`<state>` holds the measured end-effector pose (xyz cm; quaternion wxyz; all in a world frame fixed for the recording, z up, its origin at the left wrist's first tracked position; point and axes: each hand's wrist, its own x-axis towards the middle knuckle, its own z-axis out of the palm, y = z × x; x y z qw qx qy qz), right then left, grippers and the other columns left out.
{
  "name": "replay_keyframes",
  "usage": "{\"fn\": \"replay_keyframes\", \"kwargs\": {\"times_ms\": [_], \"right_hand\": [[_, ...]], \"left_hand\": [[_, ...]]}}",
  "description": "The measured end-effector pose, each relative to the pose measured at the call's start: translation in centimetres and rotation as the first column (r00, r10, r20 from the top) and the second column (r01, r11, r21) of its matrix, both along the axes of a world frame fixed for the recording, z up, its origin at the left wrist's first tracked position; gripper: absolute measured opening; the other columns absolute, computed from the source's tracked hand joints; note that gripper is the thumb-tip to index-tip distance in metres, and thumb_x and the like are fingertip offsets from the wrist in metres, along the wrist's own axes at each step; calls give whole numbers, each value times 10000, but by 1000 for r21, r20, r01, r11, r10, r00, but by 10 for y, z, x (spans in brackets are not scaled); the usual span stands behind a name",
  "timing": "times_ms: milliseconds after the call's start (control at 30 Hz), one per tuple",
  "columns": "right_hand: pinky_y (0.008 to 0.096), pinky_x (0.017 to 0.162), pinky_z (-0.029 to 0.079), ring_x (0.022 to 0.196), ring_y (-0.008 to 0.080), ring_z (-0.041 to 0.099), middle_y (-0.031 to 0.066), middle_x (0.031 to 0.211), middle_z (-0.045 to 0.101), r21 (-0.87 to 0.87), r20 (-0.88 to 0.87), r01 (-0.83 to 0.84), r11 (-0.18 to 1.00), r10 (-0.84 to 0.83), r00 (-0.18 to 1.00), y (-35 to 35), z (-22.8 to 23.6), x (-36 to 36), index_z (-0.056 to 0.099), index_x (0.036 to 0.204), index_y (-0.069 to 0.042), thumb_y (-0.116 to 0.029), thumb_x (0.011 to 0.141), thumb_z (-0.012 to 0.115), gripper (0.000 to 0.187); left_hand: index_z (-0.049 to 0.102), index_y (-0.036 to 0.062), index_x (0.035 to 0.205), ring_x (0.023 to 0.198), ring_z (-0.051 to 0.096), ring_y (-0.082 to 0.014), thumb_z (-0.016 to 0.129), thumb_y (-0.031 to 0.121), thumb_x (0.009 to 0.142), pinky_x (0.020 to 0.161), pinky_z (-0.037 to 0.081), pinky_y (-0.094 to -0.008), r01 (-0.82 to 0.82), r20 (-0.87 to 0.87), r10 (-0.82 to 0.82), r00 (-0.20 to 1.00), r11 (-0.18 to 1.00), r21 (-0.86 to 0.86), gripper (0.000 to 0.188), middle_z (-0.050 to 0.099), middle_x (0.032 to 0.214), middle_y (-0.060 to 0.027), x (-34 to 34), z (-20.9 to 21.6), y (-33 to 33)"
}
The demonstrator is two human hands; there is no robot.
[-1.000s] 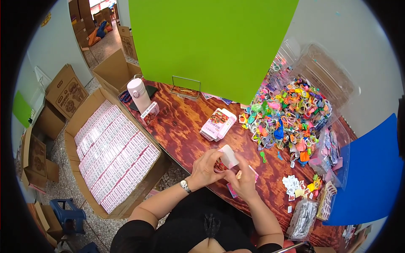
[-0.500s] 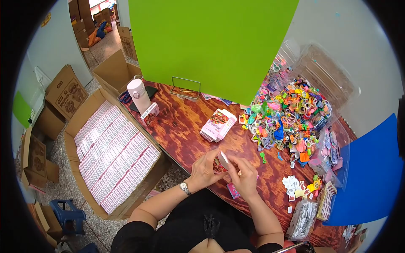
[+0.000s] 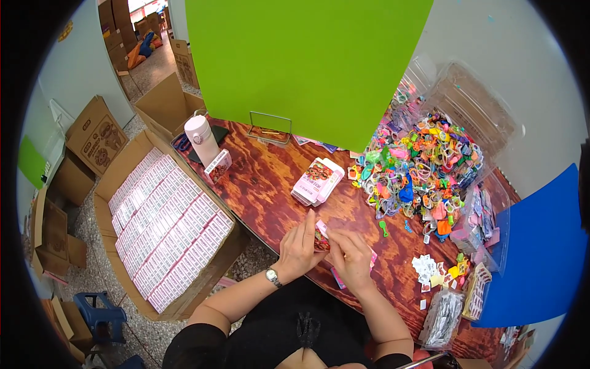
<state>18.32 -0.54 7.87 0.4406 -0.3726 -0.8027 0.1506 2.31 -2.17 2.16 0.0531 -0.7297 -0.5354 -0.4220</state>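
Both of my hands meet over the near edge of a reddish wooden table [image 3: 264,184]. My left hand [image 3: 299,246], with a wristwatch on it, and my right hand [image 3: 351,257] together pinch a small pink carton [image 3: 321,236] with a dark printed face. The carton is held nearly edge-on and looks flattened. Under my right hand lies another flat pink carton [image 3: 371,257]. A stack of flat pink cartons [image 3: 317,181] rests on the table beyond my hands.
A big heap of colourful plastic toys [image 3: 418,163] fills the table's right side, with small bags [image 3: 444,317] and stickers [image 3: 425,267] nearer. A pink-white bottle [image 3: 201,139] stands at the left. A large cardboard box [image 3: 163,224] of packed pink cartons sits on the floor.
The carton stood open and wide between my hands a second ago. Now it is turned edge-on and pressed narrower, with both hands closer together around it.
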Motion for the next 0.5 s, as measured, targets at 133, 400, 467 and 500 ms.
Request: {"fn": "replay_keyframes", "kwargs": {"times_ms": [133,400,467,500], "right_hand": [[356,754,554,863,285,696,157,1021,717,-31,-26,48,998,-49,998,-4,-5,3,711,1151,0,30,882,696,271],[396,847,555,977,334,687,185,1057,705,148,-7,55,987,-54,999,-12,-20,-15,688,1204,9,41,899,655,308],[419,869,550,1003,353,676,190,1073,695,176,96,76,981,-94,991,-20,-14,-13,669,1230,19,37,906,627,327],[427,881,546,1010,361,673,200,1088,686,172,130,68,983,-91,987,-21,-15,-11,655,1249,24,28,914,615,337]], "left_hand": [[307,-151,1489,939,657,-359,869,264,704,818,558,-391,-9,37,12,999,997,-73,1051,615,1183,-252,4,4,4],[290,-163,1492,931,656,-359,829,319,762,797,558,-388,-74,56,75,996,997,-34,1028,604,1209,-267,-6,4,-4],[274,-160,1500,960,651,-362,772,412,812,793,554,-388,-97,58,106,993,986,-139,1024,599,1236,-270,-1,-3,-10],[252,-151,1514,967,645,-360,744,449,828,806,546,-394,-97,58,99,993,995,-39,1036,600,1222,-258,-1,-6,-8]]}}
